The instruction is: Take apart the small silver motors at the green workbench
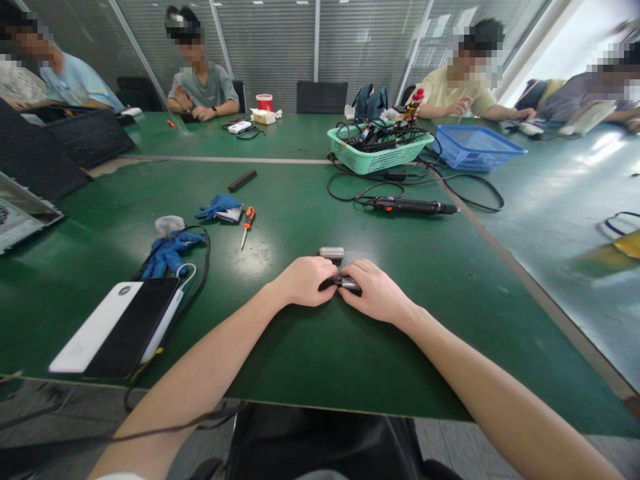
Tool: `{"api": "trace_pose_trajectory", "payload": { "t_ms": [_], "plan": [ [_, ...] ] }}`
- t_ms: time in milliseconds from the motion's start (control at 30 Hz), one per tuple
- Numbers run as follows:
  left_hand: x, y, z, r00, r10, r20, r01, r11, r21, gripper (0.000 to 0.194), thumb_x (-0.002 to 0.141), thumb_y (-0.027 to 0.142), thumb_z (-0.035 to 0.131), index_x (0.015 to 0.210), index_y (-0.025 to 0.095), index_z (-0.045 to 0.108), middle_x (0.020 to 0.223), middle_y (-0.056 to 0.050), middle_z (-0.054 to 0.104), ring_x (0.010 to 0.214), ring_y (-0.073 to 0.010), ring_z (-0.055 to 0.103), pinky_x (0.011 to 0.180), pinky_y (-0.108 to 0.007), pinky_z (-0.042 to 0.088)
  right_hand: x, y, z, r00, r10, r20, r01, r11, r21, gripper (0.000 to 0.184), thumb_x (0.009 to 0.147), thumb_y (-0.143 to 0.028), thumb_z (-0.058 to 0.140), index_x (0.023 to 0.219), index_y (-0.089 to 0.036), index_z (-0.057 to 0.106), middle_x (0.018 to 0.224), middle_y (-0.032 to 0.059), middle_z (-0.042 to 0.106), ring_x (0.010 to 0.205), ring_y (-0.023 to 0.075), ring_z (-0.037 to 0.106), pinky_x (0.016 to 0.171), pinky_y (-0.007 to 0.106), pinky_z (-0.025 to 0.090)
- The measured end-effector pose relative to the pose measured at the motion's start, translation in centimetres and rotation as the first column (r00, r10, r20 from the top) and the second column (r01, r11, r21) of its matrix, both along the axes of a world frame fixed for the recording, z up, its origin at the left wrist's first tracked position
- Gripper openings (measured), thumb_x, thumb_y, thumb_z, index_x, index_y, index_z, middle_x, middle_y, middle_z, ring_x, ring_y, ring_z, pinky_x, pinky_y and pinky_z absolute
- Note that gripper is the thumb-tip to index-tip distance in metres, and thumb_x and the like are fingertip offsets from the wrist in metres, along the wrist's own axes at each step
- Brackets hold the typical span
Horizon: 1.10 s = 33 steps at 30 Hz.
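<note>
My left hand (307, 281) and my right hand (377, 290) meet above the green table, fingers curled. Between them is a small dark cylindrical part with a grey metallic middle (349, 285); its exact kind does not show. The left fingers close on its black end (327, 283), while the right fingers wrap around the other end. Just beyond the hands lies a short silver metal cylinder (331, 253). An orange-handled screwdriver (248, 223) rests further off to the left.
A corded electric screwdriver (415, 206) lies ahead to the right, near a green basket (370, 160) of cables and a blue basket (475, 160). Left are blue gloves (173, 253), a black bar (243, 181) and a black-and-white device (117, 327). Several people sit around the table.
</note>
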<state>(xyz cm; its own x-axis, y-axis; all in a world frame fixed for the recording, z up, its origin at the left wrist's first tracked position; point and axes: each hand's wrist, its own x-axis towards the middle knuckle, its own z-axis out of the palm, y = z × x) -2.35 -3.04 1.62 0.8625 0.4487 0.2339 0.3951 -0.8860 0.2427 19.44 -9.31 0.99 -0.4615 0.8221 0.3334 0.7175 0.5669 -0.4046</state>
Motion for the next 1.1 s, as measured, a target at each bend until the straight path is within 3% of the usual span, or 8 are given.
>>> {"api": "trace_pose_trajectory", "payload": {
  "t_ms": [333,567,1100],
  "plan": [
    [-0.01,-0.10,0.19,1.000,0.005,0.016,-0.005,1.000,-0.013,0.012,0.087,0.030,0.059,0.087,0.019,0.061,0.088,-0.005,0.066,0.083,-0.0199,0.063,0.075,-0.032,0.050,-0.38,-0.27,0.41,0.999,0.006,0.031,-0.006,1.000,0.021,0.015,0.089,-0.024,0.063,0.104,-0.022,0.060,0.101,0.0079,0.066,0.096,0.0263,0.061,0.087,0.042,0.050],
    [0.14,-0.14,0.29,1.000,0.023,0.011,-0.023,1.000,-0.017,0.011,0.085,0.030,0.058,0.082,0.019,0.058,0.083,-0.005,0.064,0.080,-0.0199,0.062,0.073,-0.032,0.049,-0.90,0.08,-0.27,1.000,0.001,0.027,-0.002,0.999,0.045,0.010,0.090,-0.019,0.059,0.099,-0.022,0.060,0.099,0.0074,0.067,0.097,0.0259,0.060,0.088,0.042,0.049],
    [0.04,-0.17,0.35,1.000,0.014,0.017,-0.014,1.000,-0.015,0.011,0.086,0.030,0.059,0.084,0.019,0.059,0.084,-0.005,0.065,0.080,-0.0197,0.062,0.074,-0.032,0.049,-0.81,-0.09,-0.17,1.000,0.022,-0.013,-0.022,0.999,0.031,0.012,0.089,-0.013,0.056,0.096,-0.023,0.056,0.097,0.0070,0.064,0.095,0.0257,0.058,0.087,0.042,0.050]
  ]
}}
